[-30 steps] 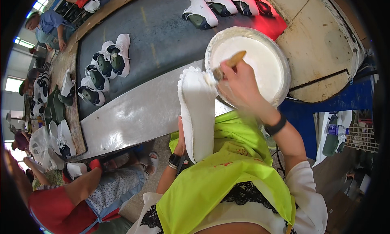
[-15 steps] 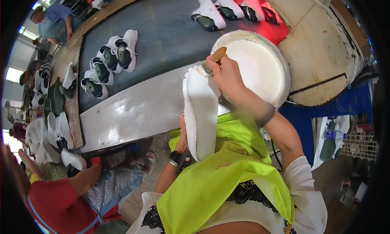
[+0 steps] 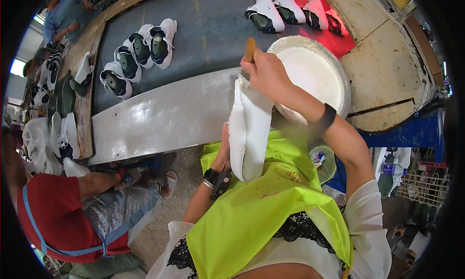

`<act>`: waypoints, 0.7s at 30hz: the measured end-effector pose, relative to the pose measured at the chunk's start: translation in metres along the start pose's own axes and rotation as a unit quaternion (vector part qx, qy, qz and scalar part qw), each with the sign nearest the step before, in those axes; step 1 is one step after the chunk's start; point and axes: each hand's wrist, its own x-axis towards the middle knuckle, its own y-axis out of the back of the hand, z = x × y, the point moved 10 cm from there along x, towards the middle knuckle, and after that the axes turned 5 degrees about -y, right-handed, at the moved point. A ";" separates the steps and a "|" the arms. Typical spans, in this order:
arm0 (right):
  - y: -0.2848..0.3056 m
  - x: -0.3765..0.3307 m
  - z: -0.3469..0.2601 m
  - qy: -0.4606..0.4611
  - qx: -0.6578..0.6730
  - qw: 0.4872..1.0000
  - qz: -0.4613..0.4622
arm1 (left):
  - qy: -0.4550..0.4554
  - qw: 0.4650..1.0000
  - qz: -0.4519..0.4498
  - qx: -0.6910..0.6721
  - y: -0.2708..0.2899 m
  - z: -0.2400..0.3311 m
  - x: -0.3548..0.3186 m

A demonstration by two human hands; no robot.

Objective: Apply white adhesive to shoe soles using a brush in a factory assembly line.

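Head view: the left hand [image 3: 224,155] grips one white sole [image 3: 249,129] from behind, tread up, so its face is open to the brush [image 3: 249,54]. The right hand [image 3: 265,75] is closed on the brush handle, bristles at the sole's 12 o'clock tip. One white bowl [image 3: 315,75] sits at 2 o'clock, within reach. Four shoes [image 3: 138,56] lie on the belt [image 3: 208,32] at 10 o'clock, four more at 1 o'clock.

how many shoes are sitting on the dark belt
8 that can be counted: a cluster of four on the belt at left, and a row of four at its top right edge. More lie off the belt at far left, partly hidden.
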 end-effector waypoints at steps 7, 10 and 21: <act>-0.003 -0.024 -0.021 0.053 0.110 0.990 -0.071 | -0.006 1.000 -0.005 -0.030 -0.003 0.003 -0.005; -0.002 -0.041 -0.050 0.137 0.062 0.983 -0.103 | -0.016 1.000 0.007 -0.020 0.000 0.004 -0.007; 0.012 0.003 0.008 -0.032 -0.050 0.998 0.005 | 0.014 1.000 0.018 0.021 -0.010 0.000 -0.008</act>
